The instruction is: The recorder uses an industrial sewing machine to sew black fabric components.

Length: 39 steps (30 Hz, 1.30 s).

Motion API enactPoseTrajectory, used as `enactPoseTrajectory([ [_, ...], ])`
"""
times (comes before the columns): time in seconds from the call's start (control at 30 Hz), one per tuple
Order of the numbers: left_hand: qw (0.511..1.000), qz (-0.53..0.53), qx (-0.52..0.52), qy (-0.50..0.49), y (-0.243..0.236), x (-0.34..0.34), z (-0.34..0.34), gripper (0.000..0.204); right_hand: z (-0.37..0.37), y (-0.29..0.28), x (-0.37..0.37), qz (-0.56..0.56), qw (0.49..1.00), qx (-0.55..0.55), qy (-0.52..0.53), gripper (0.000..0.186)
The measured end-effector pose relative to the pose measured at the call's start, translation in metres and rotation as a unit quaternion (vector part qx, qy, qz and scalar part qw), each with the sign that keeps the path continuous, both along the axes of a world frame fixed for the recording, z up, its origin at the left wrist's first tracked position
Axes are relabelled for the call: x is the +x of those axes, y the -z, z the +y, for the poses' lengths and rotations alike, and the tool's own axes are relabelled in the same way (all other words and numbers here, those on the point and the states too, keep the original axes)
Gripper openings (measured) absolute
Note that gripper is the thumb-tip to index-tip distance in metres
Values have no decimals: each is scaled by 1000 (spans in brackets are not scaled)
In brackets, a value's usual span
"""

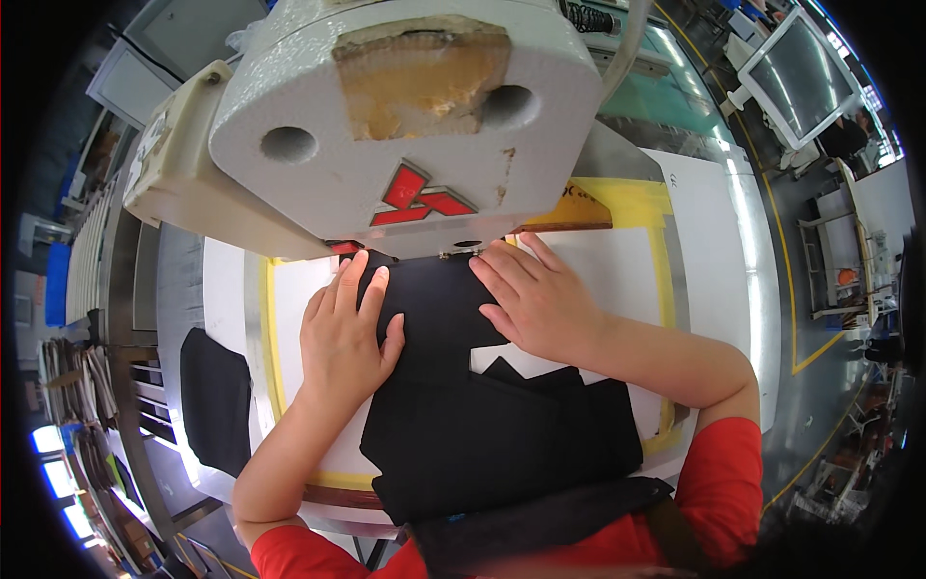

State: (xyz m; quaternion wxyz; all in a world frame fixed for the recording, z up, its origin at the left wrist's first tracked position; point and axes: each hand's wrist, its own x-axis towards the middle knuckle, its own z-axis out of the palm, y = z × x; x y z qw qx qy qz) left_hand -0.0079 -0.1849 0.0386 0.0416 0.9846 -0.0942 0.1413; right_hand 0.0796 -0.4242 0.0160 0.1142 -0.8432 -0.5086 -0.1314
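A white-framed screen point(801, 75) shows at upper right, and yellow lines point(793, 328) mark the grey floor point(820, 398). At far left, rows of flat bundles point(92, 381) appear below a blue panel point(58, 285).

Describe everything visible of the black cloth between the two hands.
The black cloth looks like plain, matte woven fabric. Its smooth, narrower far part lies flat on the white work surface and reaches the machine head, which hides its far end. Nearer the person it widens into overlapping layers with angular edges; whether these are one piece or several, I can't tell. The left hand rests along its left edge, the right hand on its right edge, both with fingers extended.
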Motion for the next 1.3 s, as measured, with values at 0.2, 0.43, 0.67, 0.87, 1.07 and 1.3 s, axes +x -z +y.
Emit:
enactPoseTrajectory([
  [0.2, 999, 4, 27, 37, -8, 0, -14, 46, -18, -3, -3, 26, 1000, -1, 15, 46],
  [0.43, 994, 2, -36, 107, 1, 12, -39, 56, -16, -4, -1, 38, 999, 17, 15, 48],
  [0.67, 992, -10, -67, 105, 7, 10, -36, 55, -13, -4, 1, 28, 999, 10, 15, 50],
  [0.87, 990, -42, -79, 109, 21, 7, -34, 52, -12, -5, -3, 34, 999, 8, -3, 50],
  [1.07, 987, -60, -84, 121, 26, 6, -32, 53, -10, -7, -4, 37, 999, 9, 4, 47],
  [1.3, 989, -57, -73, 118, 23, 7, -34, 51, -8, -13, -5, 29, 1000, 12, 5, 45],
])
